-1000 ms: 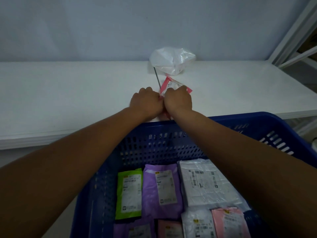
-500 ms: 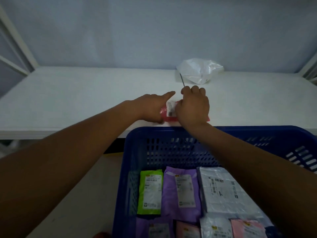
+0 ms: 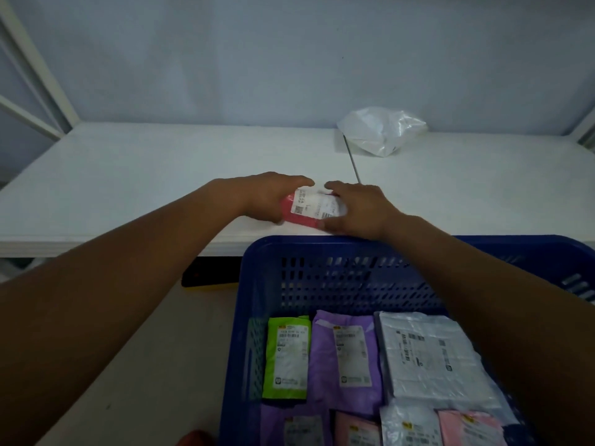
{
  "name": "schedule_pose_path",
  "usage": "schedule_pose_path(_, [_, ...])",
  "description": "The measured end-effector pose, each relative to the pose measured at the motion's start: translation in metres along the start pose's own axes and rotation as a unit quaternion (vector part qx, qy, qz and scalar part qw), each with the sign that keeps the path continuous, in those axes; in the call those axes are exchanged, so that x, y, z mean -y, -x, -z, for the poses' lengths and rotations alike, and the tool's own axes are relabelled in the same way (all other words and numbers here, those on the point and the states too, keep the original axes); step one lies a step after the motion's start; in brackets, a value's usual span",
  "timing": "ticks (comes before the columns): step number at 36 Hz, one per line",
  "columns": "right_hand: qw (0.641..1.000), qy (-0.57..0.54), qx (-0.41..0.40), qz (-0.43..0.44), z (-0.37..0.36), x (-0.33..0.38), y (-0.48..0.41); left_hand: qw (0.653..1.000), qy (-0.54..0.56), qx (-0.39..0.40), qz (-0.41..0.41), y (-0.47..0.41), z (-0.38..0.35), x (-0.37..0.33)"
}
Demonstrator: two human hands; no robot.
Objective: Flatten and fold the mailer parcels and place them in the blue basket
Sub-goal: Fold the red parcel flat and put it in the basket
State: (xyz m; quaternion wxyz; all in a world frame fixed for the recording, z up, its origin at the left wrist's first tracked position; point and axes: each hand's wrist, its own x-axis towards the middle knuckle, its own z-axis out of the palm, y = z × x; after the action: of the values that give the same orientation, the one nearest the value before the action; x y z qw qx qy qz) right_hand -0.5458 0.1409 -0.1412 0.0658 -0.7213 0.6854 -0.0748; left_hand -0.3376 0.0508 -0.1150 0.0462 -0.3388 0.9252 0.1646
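Just beyond the blue basket (image 3: pixel 322 247): one red mailer (image 3: pixel 314 207), white label up, on the counter (image 3: pixel 128 175) at its near edge.
Left hand (image 3: pixel 264 197): grip curled round the mailer's left end, with the fingers over its far edge.
Right hand (image 3: pixel 363 210): grip curled round the right end, thumb at the near corner.
Inside the basket: seven flat parcels (image 3: pixel 346 358) with labels up — one green, two purple, two white-grey, two pink.
Well behind the basket: one crumpled white plastic bag (image 3: pixel 383 130) at the wall.
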Motion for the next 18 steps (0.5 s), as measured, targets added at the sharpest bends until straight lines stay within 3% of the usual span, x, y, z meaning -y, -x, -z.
schedule_pose_path(5, [0.999,-0.035,-0.001,-0.012,0.008,-0.003,-0.005,1.0,0.01,0.007,0.011,0.0,0.0,0.002])
schedule_pose_path(10, [0.999,0.002,-0.042,0.008,0.007,0.003,-0.007,1.0,0.006,-0.012,0.011,0.002,0.001,0.0])
schedule_pose_path(18, [0.999,-0.009,-0.044,0.016,0.008,0.013,-0.007,0.996,-0.089,0.007,0.025,-0.002,0.001,-0.004])
